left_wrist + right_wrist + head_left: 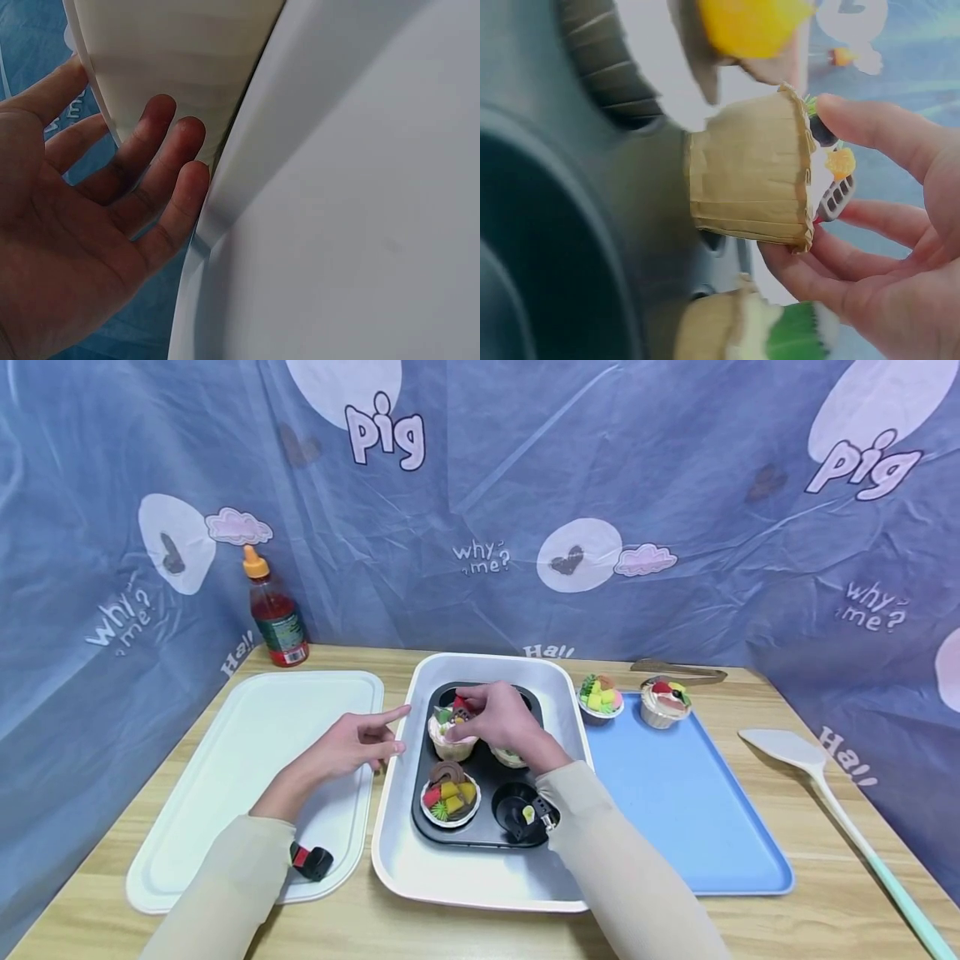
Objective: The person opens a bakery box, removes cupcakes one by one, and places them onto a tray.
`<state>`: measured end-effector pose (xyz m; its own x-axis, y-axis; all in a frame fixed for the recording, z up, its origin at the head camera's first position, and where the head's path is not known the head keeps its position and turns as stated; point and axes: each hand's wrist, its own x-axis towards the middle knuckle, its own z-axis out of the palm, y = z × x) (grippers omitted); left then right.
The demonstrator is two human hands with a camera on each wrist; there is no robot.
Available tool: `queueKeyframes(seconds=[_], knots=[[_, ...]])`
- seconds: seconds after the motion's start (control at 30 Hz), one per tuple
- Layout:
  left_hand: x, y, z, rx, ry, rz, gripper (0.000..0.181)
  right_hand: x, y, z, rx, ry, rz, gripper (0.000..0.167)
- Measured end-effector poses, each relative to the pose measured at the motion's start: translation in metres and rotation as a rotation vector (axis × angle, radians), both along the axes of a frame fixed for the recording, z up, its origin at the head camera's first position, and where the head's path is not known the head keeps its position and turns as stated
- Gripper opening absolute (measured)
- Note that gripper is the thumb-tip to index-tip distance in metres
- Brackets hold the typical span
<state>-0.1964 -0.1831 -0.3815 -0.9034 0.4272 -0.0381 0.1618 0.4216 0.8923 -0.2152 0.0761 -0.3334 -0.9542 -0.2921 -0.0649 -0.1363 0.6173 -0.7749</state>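
Note:
My right hand (pixel 504 720) grips a cream-topped cupcake (pixel 452 747) by its top. In the right wrist view, thumb and fingers close around the cupcake's pleated paper cup (pixel 750 176), above the black muffin tin (pixel 483 777). A chocolate cupcake (pixel 450 797) with fruit pieces sits front left in the tin. Another cupcake (pixel 510 758) is partly hidden under the right hand. My left hand (pixel 347 745) is beside the white bin's left rim (pixel 392 768), its index finger extended. In the left wrist view its other fingers (pixel 187 195) are relaxed and hold nothing.
The bin stands between a white tray (pixel 315 710) on the left and a blue tray (pixel 675 810) on the right. Two cupcakes stand at the blue tray's back. Tongs (pixel 682 674), a white spatula (pixel 817 766) and a sauce bottle (pixel 279 618) lie or stand farther out.

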Motion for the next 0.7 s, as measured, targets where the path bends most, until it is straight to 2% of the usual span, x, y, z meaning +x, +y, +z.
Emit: queueKeyframes(seconds=[0.2,0.43,0.7], knots=[[-0.001,0.0,-0.001,0.009,0.004,-0.006,0.064,0.002,0.006,0.007,-0.003,0.055,-0.024,0.073],[-0.002,0.0,-0.001,0.004,0.005,-0.011,0.064,0.009,0.012,0.012,-0.047,0.117,-0.004,0.074],[-0.002,-0.001,-0.002,-0.002,0.014,-0.011,0.064,0.016,0.023,0.018,-0.14,0.144,-0.037,0.074]])
